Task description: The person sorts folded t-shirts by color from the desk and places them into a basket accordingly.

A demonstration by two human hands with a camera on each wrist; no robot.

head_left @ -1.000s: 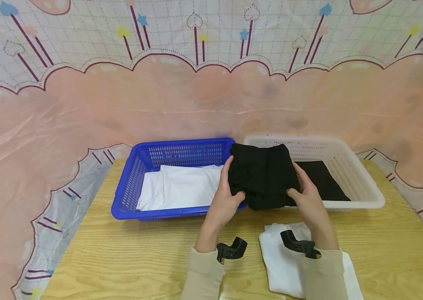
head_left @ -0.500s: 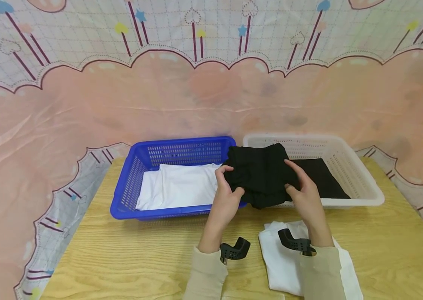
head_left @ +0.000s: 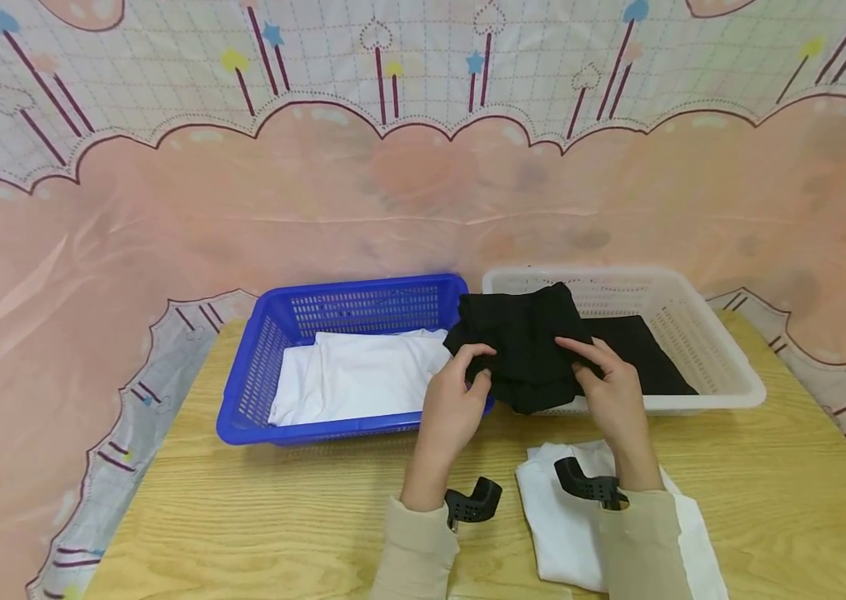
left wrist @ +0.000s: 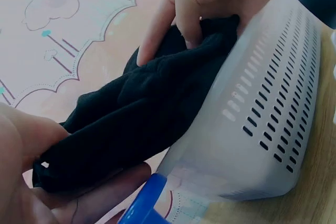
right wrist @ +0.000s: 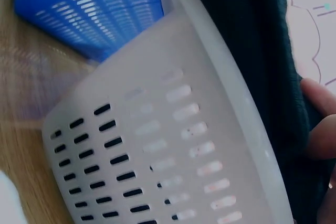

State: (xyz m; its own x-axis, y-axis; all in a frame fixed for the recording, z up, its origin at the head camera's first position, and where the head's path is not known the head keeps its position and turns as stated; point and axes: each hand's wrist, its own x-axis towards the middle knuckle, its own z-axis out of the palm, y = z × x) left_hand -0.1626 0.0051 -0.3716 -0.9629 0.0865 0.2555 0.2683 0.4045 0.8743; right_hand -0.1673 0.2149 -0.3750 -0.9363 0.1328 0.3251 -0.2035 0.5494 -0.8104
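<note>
A folded black garment is held above the left part of the white basket, near where it meets the blue one. My left hand grips its left side; the left wrist view has the thumb above and fingers below the garment's edge. On the right side, my right hand pinches the cloth, its index finger stretched across the top. Another folded black garment lies inside the white basket, partly hidden by the held one. In the right wrist view, the cloth hangs just beyond the basket's rim.
The blue basket stands left of the white one and holds folded white clothing. A white folded garment lies on the wooden table in front, partly under the right forearm. A patterned cloth backdrop hangs behind.
Both hands have shifted their fingers inward on the black garment, from its side edges toward its upper surface. The garment has tilted slightly and stays over the white basket.
</note>
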